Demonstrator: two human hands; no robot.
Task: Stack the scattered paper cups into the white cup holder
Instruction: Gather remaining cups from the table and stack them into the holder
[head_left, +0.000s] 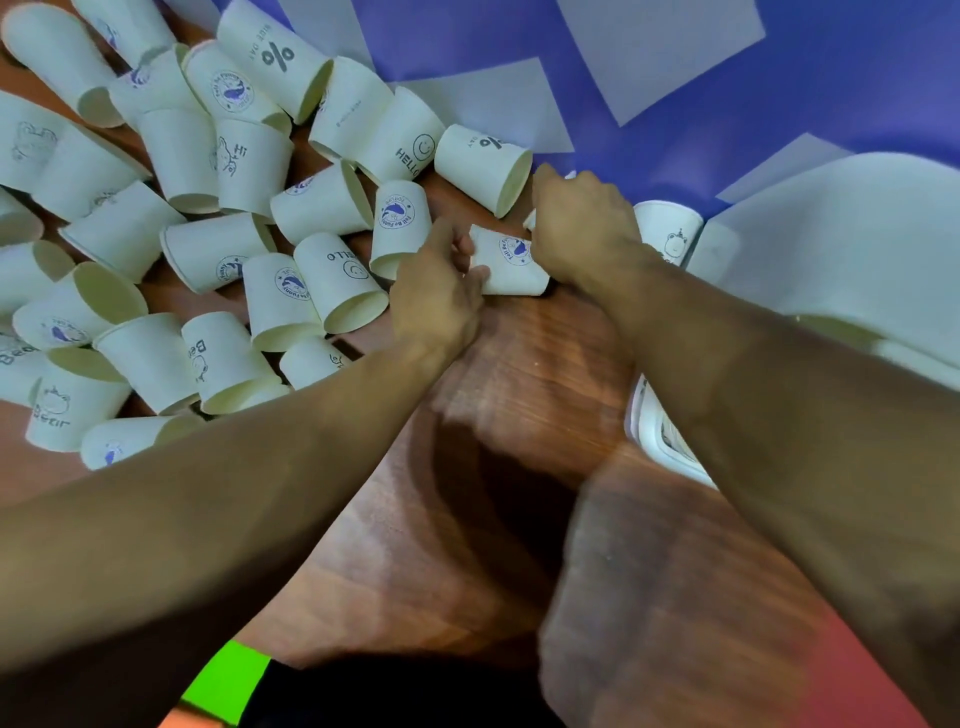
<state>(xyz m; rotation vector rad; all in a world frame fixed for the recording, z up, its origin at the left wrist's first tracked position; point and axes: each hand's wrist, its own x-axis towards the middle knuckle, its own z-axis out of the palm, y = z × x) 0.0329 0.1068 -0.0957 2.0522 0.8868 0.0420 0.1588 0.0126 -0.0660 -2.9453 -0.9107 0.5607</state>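
Dozens of white paper cups (208, 218) printed with blue whale badges, bears, "HELLO" smileys and percent signs lie tipped over in a loose heap on the brown wood-grain table (519, 415), filling its left and upper-left part. Both bare forearms reach in from the bottom edge and meet near the middle. Between them lies one small white paper cup with a blue whale badge (511, 260), on its side, mouth toward the camera. The left hand (441, 291) has its fingers curled against that cup's left wall, thumb at the rim. The right hand (582, 228) is closed over the cup's far end, knuckles up; how its fingertips sit underneath is hidden. Just right of that hand stands a white bear-printed cup (670, 234), touching the big white rounded plastic shape (841, 249) at the right edge, which may be the cup holder, though I cannot tell. Pale sheets of paper (660, 47) lie on a purple surface (467, 36) beyond the table.
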